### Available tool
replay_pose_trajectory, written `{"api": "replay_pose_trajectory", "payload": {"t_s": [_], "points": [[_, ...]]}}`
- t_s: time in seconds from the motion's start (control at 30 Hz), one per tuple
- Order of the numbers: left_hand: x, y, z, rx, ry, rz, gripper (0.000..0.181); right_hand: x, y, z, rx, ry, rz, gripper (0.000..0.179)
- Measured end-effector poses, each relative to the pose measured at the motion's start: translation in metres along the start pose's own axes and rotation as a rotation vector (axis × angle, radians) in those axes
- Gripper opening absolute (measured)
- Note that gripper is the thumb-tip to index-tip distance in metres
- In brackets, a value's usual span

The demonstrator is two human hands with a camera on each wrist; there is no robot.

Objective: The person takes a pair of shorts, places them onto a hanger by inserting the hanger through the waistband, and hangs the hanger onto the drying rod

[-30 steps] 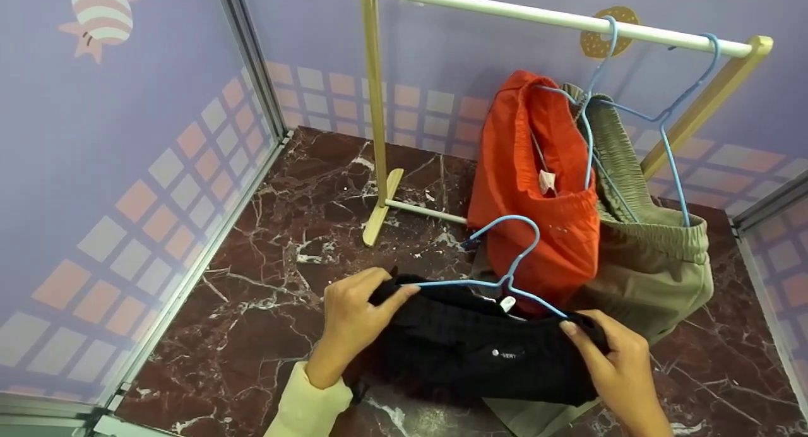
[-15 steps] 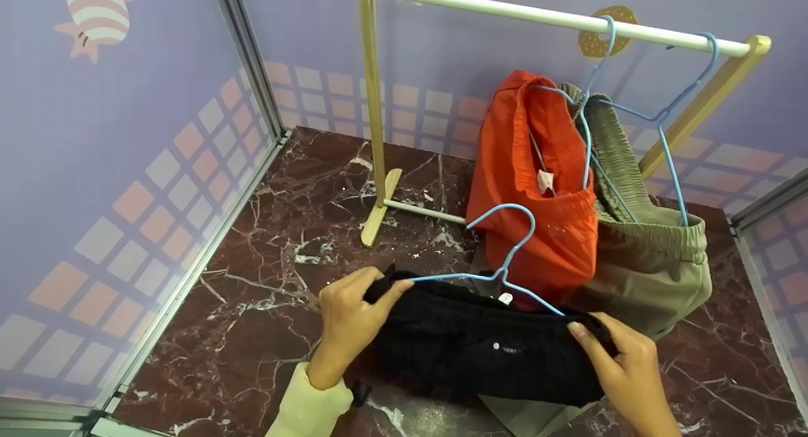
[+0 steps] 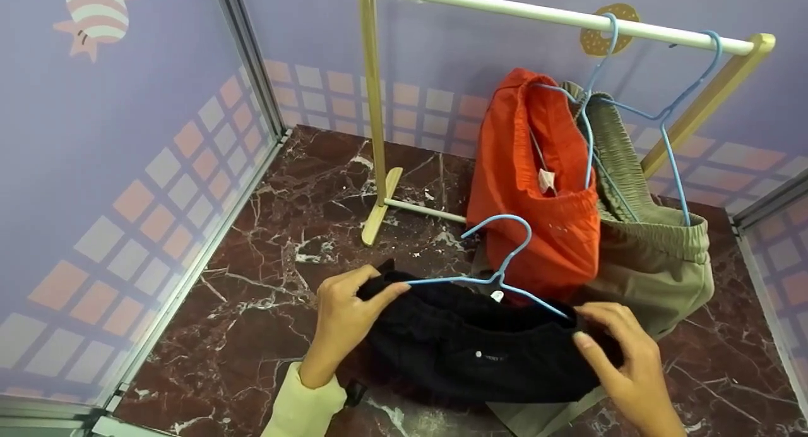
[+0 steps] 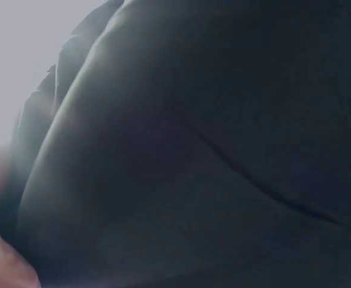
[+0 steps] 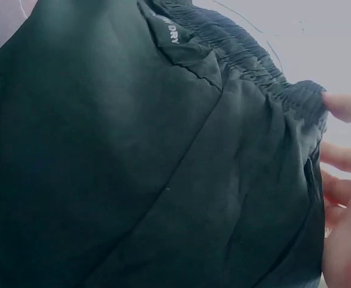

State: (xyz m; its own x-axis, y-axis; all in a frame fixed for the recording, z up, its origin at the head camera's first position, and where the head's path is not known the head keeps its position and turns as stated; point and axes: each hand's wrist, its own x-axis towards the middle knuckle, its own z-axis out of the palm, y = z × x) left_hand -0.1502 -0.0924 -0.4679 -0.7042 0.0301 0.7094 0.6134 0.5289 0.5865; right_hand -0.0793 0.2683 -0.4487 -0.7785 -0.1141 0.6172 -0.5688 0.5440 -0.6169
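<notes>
In the head view, black pants (image 3: 492, 374) with an elastic waistband are held up by both hands. A light blue hanger (image 3: 500, 278) sits in the waist opening, its hook standing free above. My left hand (image 3: 344, 317) pinches the left end of the waistband beside the hanger's arm. At the other end my right hand (image 3: 631, 355) grips the waistband, thumb in front. The left wrist view is mostly dark cloth (image 4: 193, 180). Gathered elastic (image 5: 241, 54) and the right hand's fingers (image 5: 340, 156) show in the right wrist view. The hanger's tips are hidden.
Behind stands a clothes rack (image 3: 536, 9) with a white bar and wooden posts. Orange shorts or pants (image 3: 499, 172) and khaki ones (image 3: 656, 254) hang at its right side on blue hangers. More khaki cloth (image 3: 546, 418) lies below the black pants on the marbled floor (image 3: 246, 311).
The hanger rose slightly, then sank back a little to the left. The right end of the waistband now sags wider around it, and the right hand's fingers have shifted on the cloth.
</notes>
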Motion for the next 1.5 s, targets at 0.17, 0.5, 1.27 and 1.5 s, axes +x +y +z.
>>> {"api": "replay_pose_trajectory", "payload": {"t_s": [0.17,0.5,1.27,1.5], "points": [[0.000,0.000,0.000,-0.005,0.012,0.009,0.040,-0.001,0.002,0.004,-0.029,-0.005,-0.039,0.042],[0.001,0.000,0.002,0.050,0.004,0.021,0.037,-0.002,0.001,0.006,-0.051,-0.020,-0.009,0.033],[0.007,0.001,0.008,0.182,-0.007,0.043,0.064,0.002,-0.030,-0.003,0.081,-0.146,0.321,0.021],[0.005,0.004,0.012,0.169,-0.012,0.011,0.082,0.001,-0.035,-0.004,0.127,-0.106,0.382,0.017]]}}
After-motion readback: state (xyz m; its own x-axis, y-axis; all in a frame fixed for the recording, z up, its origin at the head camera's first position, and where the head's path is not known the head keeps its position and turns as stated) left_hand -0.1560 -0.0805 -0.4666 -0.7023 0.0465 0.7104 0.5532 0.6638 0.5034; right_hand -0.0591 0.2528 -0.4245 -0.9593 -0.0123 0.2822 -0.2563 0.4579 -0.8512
